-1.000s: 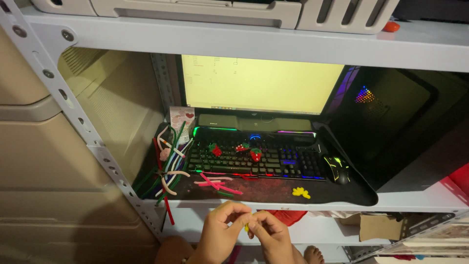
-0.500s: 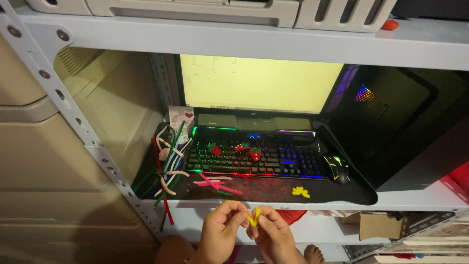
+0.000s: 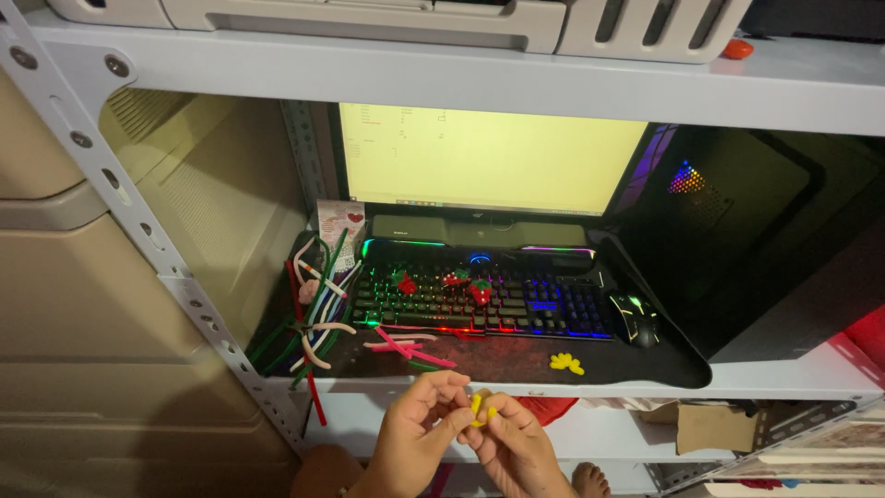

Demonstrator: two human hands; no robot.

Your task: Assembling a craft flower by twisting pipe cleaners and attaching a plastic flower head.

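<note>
Metal shelving holds a lit keyboard (image 3: 479, 300); below its edge, left hand (image 3: 419, 433) and right hand (image 3: 512, 443) fingers pinch what looks like a small yellow piece (image 3: 477, 406), which could slip and drop.

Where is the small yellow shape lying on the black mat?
In the head view, the yellow shape lies on the mat right of centre, before the keyboard, near the mouse.

Yellow piece (image 3: 477, 406): mostly hidden between fingertips of left hand (image 3: 419, 433) and right hand (image 3: 513, 443); shape unclear. Both wrists cut off by bottom edge. Monitor (image 3: 489, 157) text above hands: illegible.
</note>
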